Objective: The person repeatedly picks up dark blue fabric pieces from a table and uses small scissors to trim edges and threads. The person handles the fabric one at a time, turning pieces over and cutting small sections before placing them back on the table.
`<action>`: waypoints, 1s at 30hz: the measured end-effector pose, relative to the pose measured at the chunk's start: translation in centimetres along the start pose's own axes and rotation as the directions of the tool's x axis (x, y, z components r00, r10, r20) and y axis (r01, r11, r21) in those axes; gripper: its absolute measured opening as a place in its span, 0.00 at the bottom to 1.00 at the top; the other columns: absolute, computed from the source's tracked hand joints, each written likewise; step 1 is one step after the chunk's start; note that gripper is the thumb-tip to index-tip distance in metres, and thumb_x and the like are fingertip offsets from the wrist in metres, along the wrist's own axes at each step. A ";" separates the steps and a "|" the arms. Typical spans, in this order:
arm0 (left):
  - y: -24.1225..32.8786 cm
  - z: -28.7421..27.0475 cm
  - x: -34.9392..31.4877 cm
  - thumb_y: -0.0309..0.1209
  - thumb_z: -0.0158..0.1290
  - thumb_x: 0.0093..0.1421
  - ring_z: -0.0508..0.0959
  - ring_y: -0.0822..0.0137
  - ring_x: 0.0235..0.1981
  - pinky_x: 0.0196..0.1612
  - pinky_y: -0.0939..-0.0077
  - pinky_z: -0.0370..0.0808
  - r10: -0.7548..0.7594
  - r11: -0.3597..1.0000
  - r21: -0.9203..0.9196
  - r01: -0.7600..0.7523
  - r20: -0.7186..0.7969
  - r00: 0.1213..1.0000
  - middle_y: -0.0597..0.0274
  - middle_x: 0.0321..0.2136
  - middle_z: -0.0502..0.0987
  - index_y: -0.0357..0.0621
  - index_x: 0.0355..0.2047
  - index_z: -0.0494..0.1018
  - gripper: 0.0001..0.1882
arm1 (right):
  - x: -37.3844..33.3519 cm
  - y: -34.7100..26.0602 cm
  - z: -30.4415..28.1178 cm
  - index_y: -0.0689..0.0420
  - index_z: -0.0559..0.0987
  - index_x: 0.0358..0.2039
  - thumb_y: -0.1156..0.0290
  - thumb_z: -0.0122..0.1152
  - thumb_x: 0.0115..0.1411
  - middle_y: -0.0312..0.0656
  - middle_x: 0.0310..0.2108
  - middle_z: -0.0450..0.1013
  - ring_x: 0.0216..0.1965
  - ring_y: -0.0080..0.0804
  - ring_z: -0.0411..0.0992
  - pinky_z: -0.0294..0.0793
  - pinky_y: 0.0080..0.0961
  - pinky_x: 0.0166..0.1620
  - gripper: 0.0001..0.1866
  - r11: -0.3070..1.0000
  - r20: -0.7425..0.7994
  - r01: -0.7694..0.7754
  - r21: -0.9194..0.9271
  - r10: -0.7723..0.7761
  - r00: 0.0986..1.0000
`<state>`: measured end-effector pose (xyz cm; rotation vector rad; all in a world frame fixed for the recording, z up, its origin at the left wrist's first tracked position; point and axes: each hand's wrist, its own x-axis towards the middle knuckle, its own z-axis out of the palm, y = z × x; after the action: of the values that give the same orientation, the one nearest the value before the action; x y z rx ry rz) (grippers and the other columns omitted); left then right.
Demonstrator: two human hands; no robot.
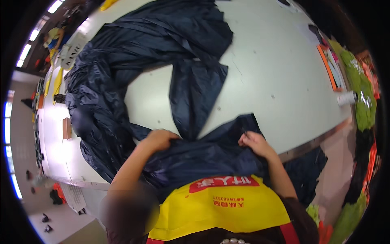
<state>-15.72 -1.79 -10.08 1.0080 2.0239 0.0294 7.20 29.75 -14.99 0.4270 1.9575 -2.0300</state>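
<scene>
Across the pale desk [292,81], navy fabric [162,36] is spread in a broad curve.
By its near folds a yellow apron [219,209] is met; inside the curve a tapered navy panel [195,95] is laid. On the near fabric the left hand [159,140] is rested, fingers bent and partly hidden; near a corner the right hand [258,143] is held, fingers curled narrow. Whether cloth is gripped by either cannot be told. Rightward, a white can [346,98] is seen.

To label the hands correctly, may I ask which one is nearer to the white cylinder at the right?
The right hand, near the dark cloth's corner; the left hand is clearly farther from the white cylinder.
</scene>
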 end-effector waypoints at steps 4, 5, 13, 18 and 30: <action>-2.9 1.0 -3.5 0.26 0.49 0.45 0.76 0.57 0.40 0.46 0.65 0.69 -0.345 0.900 0.233 0.367 -0.133 0.929 0.56 0.34 0.78 0.56 0.37 0.78 0.18 | -2.1 -2.1 0.2 0.63 0.73 0.39 0.70 0.51 0.57 0.45 0.35 0.74 0.37 0.33 0.72 0.68 0.24 0.44 0.12 0.934 0.122 0.009 -0.356 0.037 0.992; -2.6 0.8 -3.6 0.24 0.48 0.47 0.75 0.58 0.42 0.49 0.66 0.67 -0.434 0.852 0.280 0.443 -0.096 0.896 0.58 0.35 0.78 0.54 0.37 0.78 0.17 | -2.6 -2.9 0.8 0.63 0.73 0.38 0.70 0.51 0.56 0.44 0.36 0.74 0.38 0.32 0.71 0.67 0.23 0.45 0.12 0.943 0.175 0.064 -0.326 -0.006 0.985; 3.3 -7.0 0.8 0.56 0.56 0.42 0.74 0.55 0.43 0.43 0.64 0.70 -0.247 0.956 0.071 0.285 -0.330 0.911 0.55 0.39 0.76 0.48 0.44 0.72 0.33 | -3.9 -2.4 0.2 0.62 0.73 0.43 0.70 0.49 0.58 0.44 0.40 0.74 0.41 0.26 0.70 0.66 0.22 0.48 0.14 0.959 0.187 0.041 -0.280 0.012 0.982; 4.4 -4.2 13.3 0.41 0.60 0.45 0.68 0.43 0.47 0.47 0.56 0.68 -0.408 0.913 -0.362 0.189 -0.798 0.444 0.48 0.46 0.68 0.42 0.58 0.53 0.42 | -2.7 0.3 -1.1 0.61 0.73 0.39 0.68 0.49 0.59 0.38 0.35 0.73 0.36 0.24 0.70 0.68 0.20 0.42 0.12 0.955 0.258 0.111 -0.273 -0.038 0.965; 12.8 -3.1 7.6 0.24 0.46 0.57 0.69 0.73 0.43 0.50 0.80 0.63 0.231 0.562 -0.618 -0.550 -0.521 0.822 0.64 0.39 0.73 0.36 0.48 0.67 0.17 | -0.5 -5.1 -10.9 0.58 0.74 0.36 0.55 0.55 0.57 0.32 0.28 0.69 0.17 0.12 0.52 0.46 0.09 0.15 0.18 0.668 -0.392 0.270 0.694 0.036 0.919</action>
<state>-12.03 12.83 -8.63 0.9076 1.7545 1.3242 5.72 40.87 -10.51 0.9436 1.2159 -2.9799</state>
